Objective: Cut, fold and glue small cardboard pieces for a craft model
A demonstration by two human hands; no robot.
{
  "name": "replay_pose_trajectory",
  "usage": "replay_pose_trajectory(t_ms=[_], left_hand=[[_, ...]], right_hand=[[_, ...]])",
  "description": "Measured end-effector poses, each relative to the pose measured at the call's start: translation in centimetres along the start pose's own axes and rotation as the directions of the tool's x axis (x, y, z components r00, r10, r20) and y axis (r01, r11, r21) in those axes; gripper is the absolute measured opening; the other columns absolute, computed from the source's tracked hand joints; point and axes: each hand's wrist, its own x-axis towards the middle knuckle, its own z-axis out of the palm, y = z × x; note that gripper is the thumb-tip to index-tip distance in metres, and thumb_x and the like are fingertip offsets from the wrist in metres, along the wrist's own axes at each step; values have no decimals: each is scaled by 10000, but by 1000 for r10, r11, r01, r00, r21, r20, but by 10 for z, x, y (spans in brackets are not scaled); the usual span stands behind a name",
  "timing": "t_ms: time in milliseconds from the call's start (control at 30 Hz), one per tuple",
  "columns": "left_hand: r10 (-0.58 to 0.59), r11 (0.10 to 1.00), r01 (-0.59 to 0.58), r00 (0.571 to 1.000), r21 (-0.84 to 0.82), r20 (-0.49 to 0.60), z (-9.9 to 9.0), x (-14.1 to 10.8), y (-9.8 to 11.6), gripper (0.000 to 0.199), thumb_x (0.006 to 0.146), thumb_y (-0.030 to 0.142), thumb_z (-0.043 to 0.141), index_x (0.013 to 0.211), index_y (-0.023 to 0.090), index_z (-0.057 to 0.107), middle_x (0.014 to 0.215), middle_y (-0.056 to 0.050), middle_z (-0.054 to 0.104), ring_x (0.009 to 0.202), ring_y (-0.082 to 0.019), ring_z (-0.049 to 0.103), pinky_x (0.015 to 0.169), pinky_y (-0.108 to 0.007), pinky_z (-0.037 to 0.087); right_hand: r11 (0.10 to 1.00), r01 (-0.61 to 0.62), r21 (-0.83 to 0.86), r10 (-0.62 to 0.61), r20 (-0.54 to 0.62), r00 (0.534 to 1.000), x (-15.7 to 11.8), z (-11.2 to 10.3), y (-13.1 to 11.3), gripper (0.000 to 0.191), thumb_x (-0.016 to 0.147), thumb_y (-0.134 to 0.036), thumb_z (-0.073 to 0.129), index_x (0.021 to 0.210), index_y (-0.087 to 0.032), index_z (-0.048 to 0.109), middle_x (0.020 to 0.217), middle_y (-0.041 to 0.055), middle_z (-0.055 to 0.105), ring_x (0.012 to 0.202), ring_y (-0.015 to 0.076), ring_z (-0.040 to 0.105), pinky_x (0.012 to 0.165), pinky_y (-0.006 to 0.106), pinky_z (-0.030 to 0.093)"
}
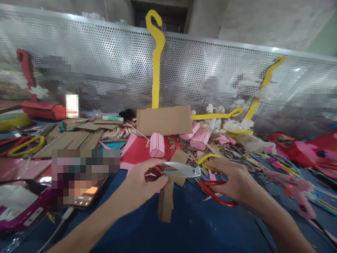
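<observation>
My right hand (234,177) grips a pair of scissors (184,169) by its red and yellow handles. The metal blades point left and meet a brown cardboard strip (166,202) near its upper end. Pinching that strip between thumb and fingers is my left hand (144,182); its lower part hangs down over the blue table. Just beyond my left hand stands a small pink box-shaped piece (157,144) with dark edges, on a red sheet (137,151). Behind it rises a cardboard panel (164,120) with a tall yellow hooked strip (156,66).
A pink glue gun (295,188) with a lit red light lies at the right. A phone (91,193) with a cable is at the left, beside a purple object (34,207). Cardboard pieces (68,140) and scraps cover the back, before a perforated metal panel (110,56).
</observation>
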Motion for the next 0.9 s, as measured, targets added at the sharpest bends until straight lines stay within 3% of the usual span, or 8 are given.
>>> replay_pose_trajectory(t_ms=[133,367,900], left_hand=[[10,1000,-10,1000,17,0,0,-1,3,386,882,339,664,1239,193,680,980,-77,745,857,-229,713,796,-387,607],[31,999,-31,999,21,-12,1,-2,6,403,862,329,680,1242,195,677,999,-88,747,892,-237,714,796,-384,616],[71,996,-71,997,55,1,3,-6,9,362,874,307,674,1220,201,683,996,-64,734,893,-214,709,829,-371,598]], right_hand=[[1000,14,-19,-15,-12,1000,2,2,-2,284,791,-181,732,1072,-218,740,1113,100,792,1004,296,767,785,346,638],[999,38,-6,-38,-6,999,3,-3,-5,191,845,-202,705,1032,-211,744,1050,102,802,997,297,767,795,354,633],[996,83,-23,-84,-32,996,4,-12,-6,143,891,-222,678,1023,-211,732,968,93,802,884,273,769,738,353,624]])
